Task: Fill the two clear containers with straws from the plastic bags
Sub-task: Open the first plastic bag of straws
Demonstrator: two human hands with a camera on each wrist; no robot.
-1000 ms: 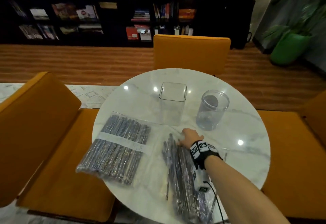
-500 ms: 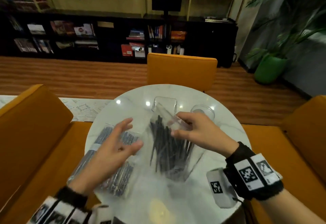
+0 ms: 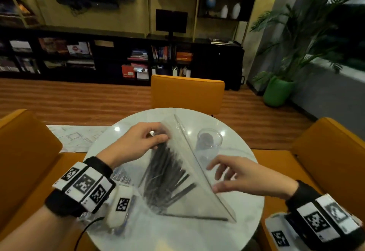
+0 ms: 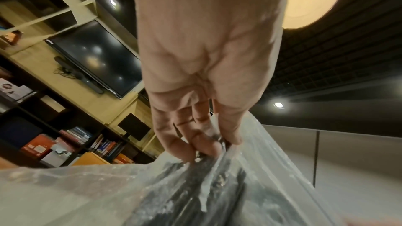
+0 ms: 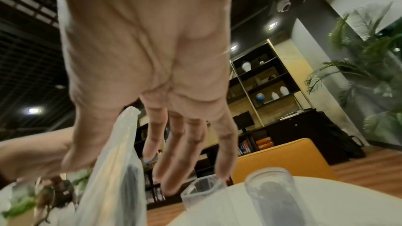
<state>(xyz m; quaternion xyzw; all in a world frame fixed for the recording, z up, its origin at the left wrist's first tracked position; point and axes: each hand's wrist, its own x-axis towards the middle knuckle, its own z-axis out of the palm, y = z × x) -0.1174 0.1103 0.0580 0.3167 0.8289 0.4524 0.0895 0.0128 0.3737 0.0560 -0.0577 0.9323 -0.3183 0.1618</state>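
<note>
Head view: round white marble table (image 3: 246, 207) ringed by three mustard chairs, wood floor beyond, far rim and right edge bare. Over the table's middle, held up clear of the top, a clear plastic bag (image 3: 199, 197), thin and crinkled, stretched into a flat triangle with a straight stiff strip along its right edge. Inside, dark thin straws (image 3: 167, 173), bunched at the far end and fanned out toward the near side. Left hand (image 3: 136, 144) at the bag's far left part, fingers curled and thumb pinching the film over the straw ends; same pinch plain in the left wrist view (image 4: 202, 143). Right hand (image 3: 245, 177) at the right edge of the bag, fingers spread and nearly straight, thumb lying along the strip; a firm grip cannot be told. Round clear container (image 3: 210, 142) upright just beyond the bag, right of centre. Right wrist view: square clear container (image 5: 202, 193) standing just left of the round one. Second bag of straws (image 3: 122, 177) flat at the table's left, mostly hidden under the left wrist.
</note>
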